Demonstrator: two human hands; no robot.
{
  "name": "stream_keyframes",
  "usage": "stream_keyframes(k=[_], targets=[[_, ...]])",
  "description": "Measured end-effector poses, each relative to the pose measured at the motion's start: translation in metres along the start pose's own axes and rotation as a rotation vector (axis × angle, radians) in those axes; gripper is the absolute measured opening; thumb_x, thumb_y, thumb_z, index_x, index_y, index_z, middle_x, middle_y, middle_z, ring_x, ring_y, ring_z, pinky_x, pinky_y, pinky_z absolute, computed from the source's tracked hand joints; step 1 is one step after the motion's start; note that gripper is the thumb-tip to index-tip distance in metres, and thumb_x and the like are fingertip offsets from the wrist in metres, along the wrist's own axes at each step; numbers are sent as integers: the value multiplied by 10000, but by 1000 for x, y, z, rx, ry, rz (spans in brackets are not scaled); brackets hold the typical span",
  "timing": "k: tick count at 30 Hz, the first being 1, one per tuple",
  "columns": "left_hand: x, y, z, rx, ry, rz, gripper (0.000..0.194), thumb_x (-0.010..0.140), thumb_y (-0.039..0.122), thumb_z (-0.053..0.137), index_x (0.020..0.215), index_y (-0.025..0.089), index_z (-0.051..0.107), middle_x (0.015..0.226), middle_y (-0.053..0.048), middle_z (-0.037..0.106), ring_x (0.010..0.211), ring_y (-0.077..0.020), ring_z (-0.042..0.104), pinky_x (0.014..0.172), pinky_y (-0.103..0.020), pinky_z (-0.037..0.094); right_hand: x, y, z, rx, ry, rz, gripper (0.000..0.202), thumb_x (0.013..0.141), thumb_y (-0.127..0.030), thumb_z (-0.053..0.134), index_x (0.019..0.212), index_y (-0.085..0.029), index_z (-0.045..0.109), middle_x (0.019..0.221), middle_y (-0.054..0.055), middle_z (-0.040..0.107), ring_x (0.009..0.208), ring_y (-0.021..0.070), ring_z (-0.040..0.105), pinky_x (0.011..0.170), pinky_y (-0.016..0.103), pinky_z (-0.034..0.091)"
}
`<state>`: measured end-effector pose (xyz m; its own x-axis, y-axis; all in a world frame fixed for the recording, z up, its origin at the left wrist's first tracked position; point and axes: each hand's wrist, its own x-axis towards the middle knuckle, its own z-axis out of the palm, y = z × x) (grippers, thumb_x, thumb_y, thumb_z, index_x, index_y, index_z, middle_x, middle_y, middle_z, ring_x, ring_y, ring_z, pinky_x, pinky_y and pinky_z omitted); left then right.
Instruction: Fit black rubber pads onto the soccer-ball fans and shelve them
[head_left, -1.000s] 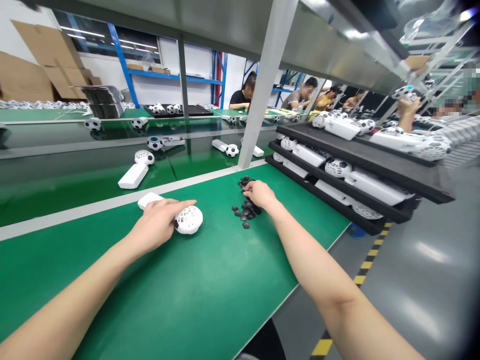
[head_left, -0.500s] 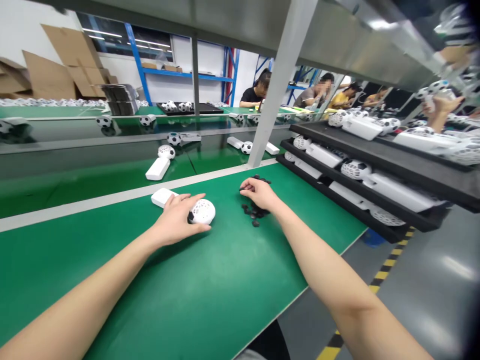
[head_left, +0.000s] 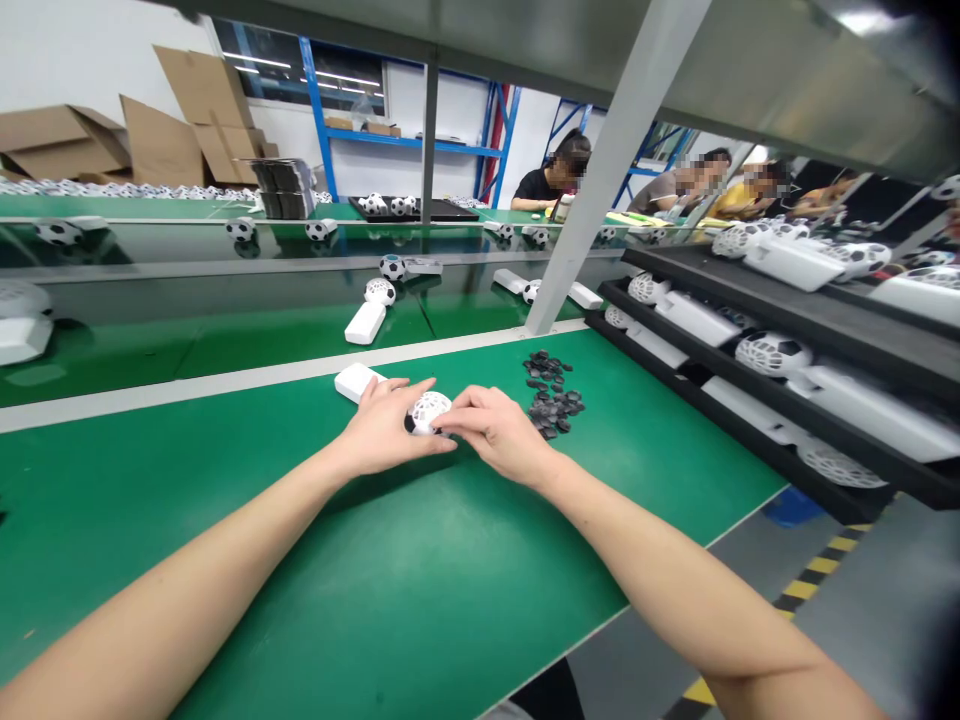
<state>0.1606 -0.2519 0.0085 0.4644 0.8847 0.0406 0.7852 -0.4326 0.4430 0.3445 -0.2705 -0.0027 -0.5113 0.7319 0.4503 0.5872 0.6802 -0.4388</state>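
A white device with a soccer-ball head [head_left: 430, 408] and a blocky white handle lies on the green bench, the handle pointing to the upper left. Around the head curls my left hand [head_left: 386, 428], thumb in front and fingers behind, steadying it. My right hand [head_left: 491, 430] is closed in a pinch, its fingertips against the right front of the ball. A small black piece seems to be in that pinch, mostly hidden by the fingers. Just right of this hand lie loose black pieces [head_left: 553, 408] in a spread heap.
Black trays [head_left: 675, 350] stacked at the right hold more of these devices. A grey post [head_left: 592, 200] rises behind the heap. More devices [head_left: 366, 322] lie on the shiny green belt beyond the pale rail. Several people sit across the line.
My right hand has come left from the black pieces to the ball. My left hand stays round the head. The view has turned slightly left; a raised hand at the far right is gone from view.
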Motion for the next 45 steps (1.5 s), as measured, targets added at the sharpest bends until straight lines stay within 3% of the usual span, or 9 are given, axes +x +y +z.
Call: stream_keyframes(k=[7, 11, 15, 22, 28, 35, 45], targets=[[3, 0, 2, -50, 15, -68, 788, 608, 603, 601, 1264, 190, 459, 1246, -136, 478, 1239, -335, 295, 1009, -471, 216, 4, -6, 8, 394, 140, 328, 98, 713, -183, 641, 805, -206, 669, 772, 4, 545, 745, 116, 528, 704, 276, 450], [3, 0, 0, -77, -14, -37, 869, 565, 614, 627, 1282, 163, 431, 1276, -125, 472, 1259, -349, 256, 1013, -474, 208, 4, -5, 10, 444, 131, 349, 60, 681, -160, 654, 727, -200, 660, 783, 3, 532, 747, 115, 518, 712, 288, 448], [3, -1, -3, -81, -45, -8, 815, 612, 601, 598, 1281, 169, 430, 1284, -116, 471, 1258, -344, 259, 1015, -480, 185, 4, -4, 11, 472, 130, 355, 42, 667, -162, 657, 691, -188, 635, 783, 3, 521, 760, 118, 523, 727, 297, 450], [1, 4, -9, -114, -62, -74, 747, 576, 497, 668, 1226, 174, 493, 1248, -94, 487, 1232, -342, 300, 990, -445, 274, 6, -6, 12, 612, 35, 578, 370, 617, -225, 691, 933, -206, 499, 911, 4, 537, 705, 100, 532, 655, 270, 466], [2, 3, -12, -200, -56, 12, 602, 583, 432, 683, 1127, 200, 569, 1152, -59, 534, 1111, -277, 430, 953, -389, 335, 6, -10, 14, 711, -7, 584, 367, 660, -217, 649, 974, -188, 461, 1107, 49, 524, 617, 58, 510, 635, 271, 464], [3, 1, -15, -191, -130, -10, 654, 576, 419, 685, 1178, 216, 531, 1246, -82, 457, 1234, -308, 292, 1005, -431, 260, 6, -9, 14, 771, -36, 608, 505, 644, -185, 672, 1099, -196, 454, 1233, 78, 472, 618, 49, 503, 666, 280, 475], [3, 1, -19, -217, -178, 29, 628, 591, 397, 678, 1177, 233, 526, 1189, -62, 498, 1245, -312, 260, 1012, -446, 235, 2, -14, 21, 611, -4, 561, 435, 713, -300, 614, 1093, -188, 433, 1155, 60, 498, 584, 49, 483, 571, 245, 432]])
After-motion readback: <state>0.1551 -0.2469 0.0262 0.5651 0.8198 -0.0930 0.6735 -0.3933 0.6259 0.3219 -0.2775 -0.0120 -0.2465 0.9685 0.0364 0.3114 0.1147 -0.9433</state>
